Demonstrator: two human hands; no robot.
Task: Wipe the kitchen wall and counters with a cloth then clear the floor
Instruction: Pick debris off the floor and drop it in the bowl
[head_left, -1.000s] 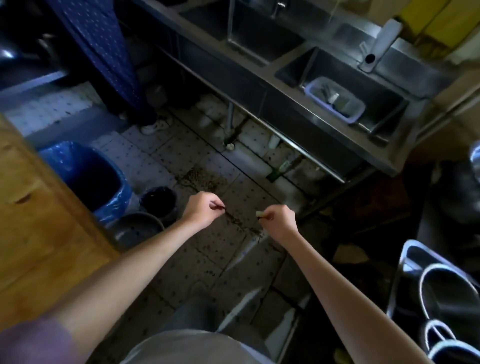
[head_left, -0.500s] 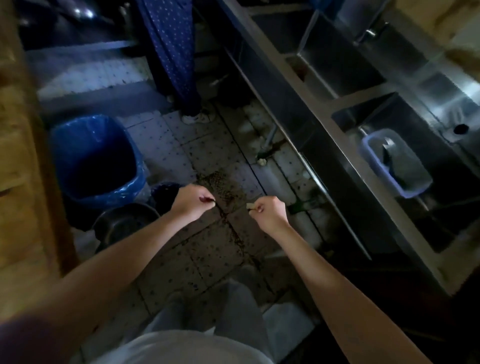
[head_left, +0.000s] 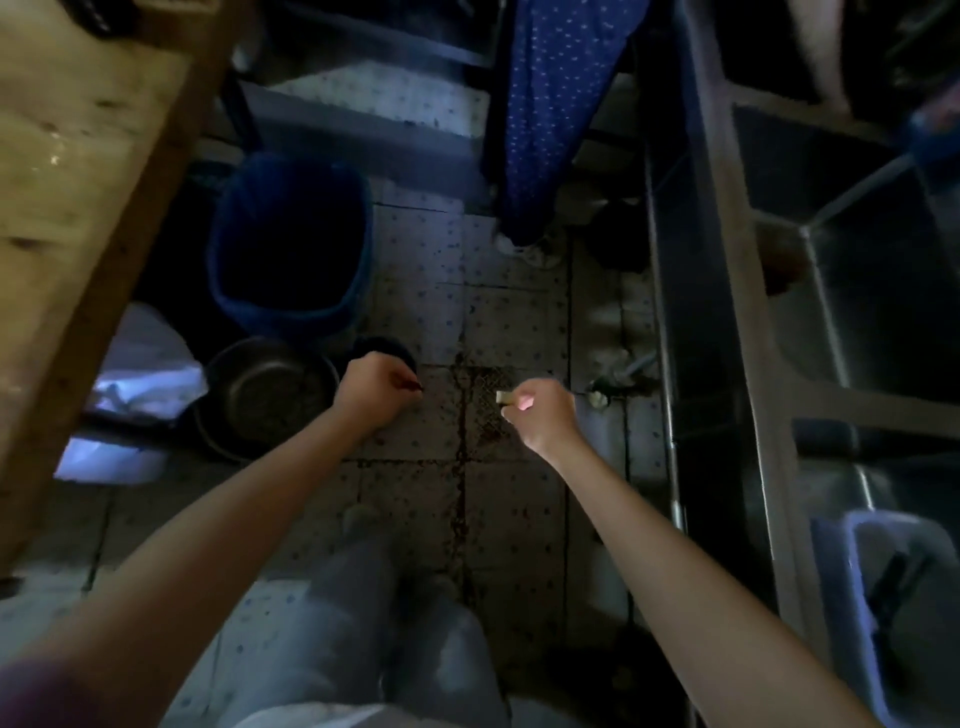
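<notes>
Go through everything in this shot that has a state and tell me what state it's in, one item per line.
Left hand: fingers curled, pinching a small dark red scrap.
Right hand: fingers curled, pinching a small pale scrap.
Blue bin: upright, open-topped, lined with a blue bag.
Metal bowl: upright on the floor, contents unclear.
Floor tiles: stained dark along the grout.
Sink basin: nothing visible inside.

one head-worn wide-angle view looks steeply down past both forearms at the tiled floor (head_left: 415, 249), held at standing height, with the steel sink unit (head_left: 727, 312) along its right edge.
</notes>
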